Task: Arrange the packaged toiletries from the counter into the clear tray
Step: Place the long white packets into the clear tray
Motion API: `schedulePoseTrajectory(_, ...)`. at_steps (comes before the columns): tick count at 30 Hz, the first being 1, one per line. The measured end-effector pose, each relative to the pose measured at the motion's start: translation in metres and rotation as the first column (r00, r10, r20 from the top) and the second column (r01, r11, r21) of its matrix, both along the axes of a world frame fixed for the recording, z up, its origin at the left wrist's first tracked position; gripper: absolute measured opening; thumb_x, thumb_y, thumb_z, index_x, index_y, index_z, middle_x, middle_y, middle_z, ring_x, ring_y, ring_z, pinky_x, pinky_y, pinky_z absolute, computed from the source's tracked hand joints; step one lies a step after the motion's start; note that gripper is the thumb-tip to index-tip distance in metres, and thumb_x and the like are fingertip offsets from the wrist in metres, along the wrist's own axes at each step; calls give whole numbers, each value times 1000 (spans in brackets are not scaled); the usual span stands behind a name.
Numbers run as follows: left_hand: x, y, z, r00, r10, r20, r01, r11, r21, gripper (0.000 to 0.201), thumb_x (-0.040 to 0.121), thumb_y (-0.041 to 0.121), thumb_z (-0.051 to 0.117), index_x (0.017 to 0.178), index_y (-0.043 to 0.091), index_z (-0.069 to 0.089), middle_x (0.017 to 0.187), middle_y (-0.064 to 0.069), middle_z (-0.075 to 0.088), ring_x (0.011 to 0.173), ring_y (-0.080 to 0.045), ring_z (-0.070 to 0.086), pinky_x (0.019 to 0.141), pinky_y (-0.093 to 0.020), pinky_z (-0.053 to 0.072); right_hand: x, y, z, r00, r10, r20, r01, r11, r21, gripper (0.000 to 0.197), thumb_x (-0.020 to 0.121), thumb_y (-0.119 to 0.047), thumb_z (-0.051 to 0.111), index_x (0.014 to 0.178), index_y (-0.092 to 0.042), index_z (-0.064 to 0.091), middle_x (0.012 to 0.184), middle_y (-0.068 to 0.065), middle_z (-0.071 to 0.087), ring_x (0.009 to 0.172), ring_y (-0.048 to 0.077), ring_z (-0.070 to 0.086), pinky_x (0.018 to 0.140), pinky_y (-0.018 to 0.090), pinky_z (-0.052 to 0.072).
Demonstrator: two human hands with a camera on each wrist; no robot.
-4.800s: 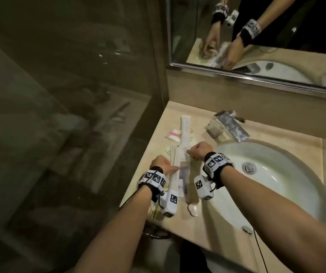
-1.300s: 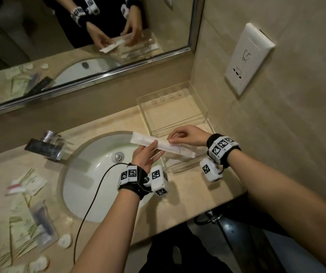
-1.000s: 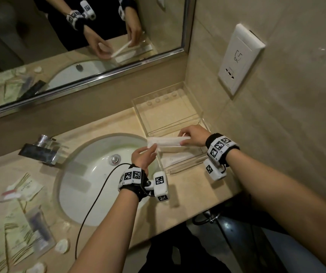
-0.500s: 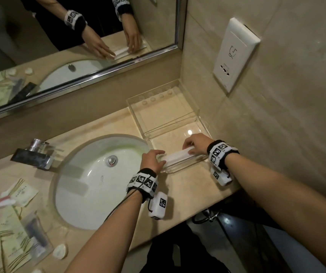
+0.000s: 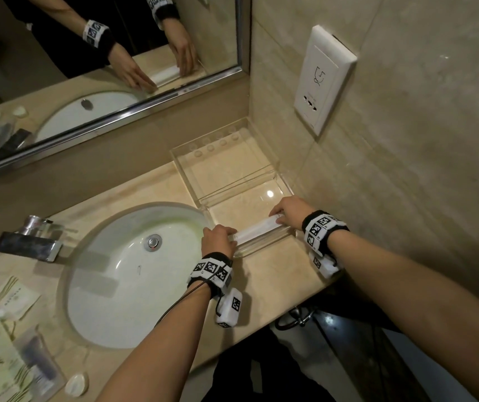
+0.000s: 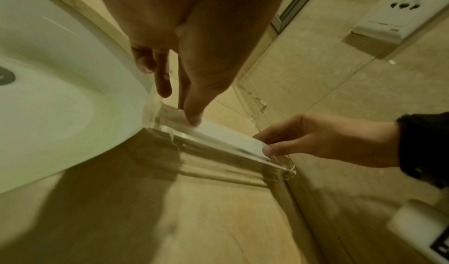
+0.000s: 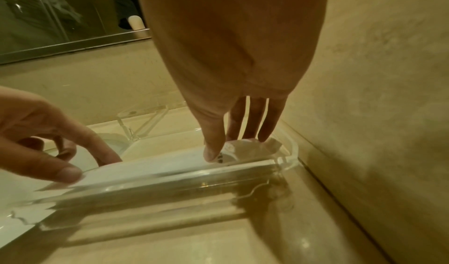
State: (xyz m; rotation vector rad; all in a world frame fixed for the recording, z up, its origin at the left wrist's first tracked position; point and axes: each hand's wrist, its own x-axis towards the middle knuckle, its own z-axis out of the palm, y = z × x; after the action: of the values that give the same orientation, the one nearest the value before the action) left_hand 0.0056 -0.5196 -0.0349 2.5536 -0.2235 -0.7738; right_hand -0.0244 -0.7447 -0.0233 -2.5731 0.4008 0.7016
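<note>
White long packet (image 5: pixel 257 231) sits in clear tray (image 5: pixel 226 166), near section, along its 6 o'clock wall. Left hand (image 5: pixel 218 240) & right hand (image 5: pixel 289 211) each pinch an end. Placing step imo. Next: let go, then grab leftover packets (image 5: pixel 15 297) at 8 o'clock.

Tray (image 5: pixel 226 166) on counter (image 5: pixel 276 274), in corner: wall (image 5: pixel 406 140) just right, sink (image 5: pixel 122 285) just left. Packet (image 5: pixel 257 229) in tray's front compartment, along front wall. Left hand (image 5: pixel 218 239) at its left end, right hand (image 5: pixel 289 210) at right end. Faucet (image 5: pixel 26 245) behind-left of sink. Other packets (image 5: pixel 15 372) on counter, far left. Socket (image 5: pixel 323 76) on wall above tray. Mirror (image 5: pixel 58 68) behind counter.
</note>
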Motion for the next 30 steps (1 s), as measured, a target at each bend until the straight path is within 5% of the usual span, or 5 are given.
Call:
schedulePoseTrajectory(9,6,4,6,999,34,7,-32,991,-130,27,88,9,62,113,18,67,116,-10,62,113,-26,53,99,-29,40,4,3,10,998,-53,35,51,998,45,27,89,-18,65,114,-27,69,124,2,65,105,21,65,92,36,55)
schedulePoseTrajectory(16,13,43,38,959,282,2,-269,918,-291,14,84,17,67,96,11,65,77,3,63,68,-11,56,69,-21,44,34,46,51,957,-14,289,-52,974,220,12,91,-18,64,96,-20,74,104,-2,72,85,11,63,83,27,52)
schedulePoseTrajectory(19,11,80,54,919,393,14,-367,870,-328,8,85,14,66,92,11,64,70,9,58,61,-2,52,51,-4,41,52,87,67,933,4,360,-116,949,292,11,90,-18,66,95,-16,75,96,-1,73,82,9,62,85,27,52)
schedulePoseTrajectory(24,-4,159,73,798,598,73,-541,765,-350,6,81,13,68,87,12,67,71,6,62,62,-1,55,66,-18,45,74,171,89,906,133,402,-291,886,361,14,89,-18,67,98,-10,75,95,2,73,81,12,63,78,21,47)
schedulePoseTrajectory(30,-35,261,83,646,759,83,-698,631,-340,4,81,16,67,84,17,65,69,7,61,64,-6,55,68,-23,44,82,279,104,860,308,408,-467,797,382,11,90,-20,66,96,-14,74,93,-1,72,79,11,61,71,15,48)
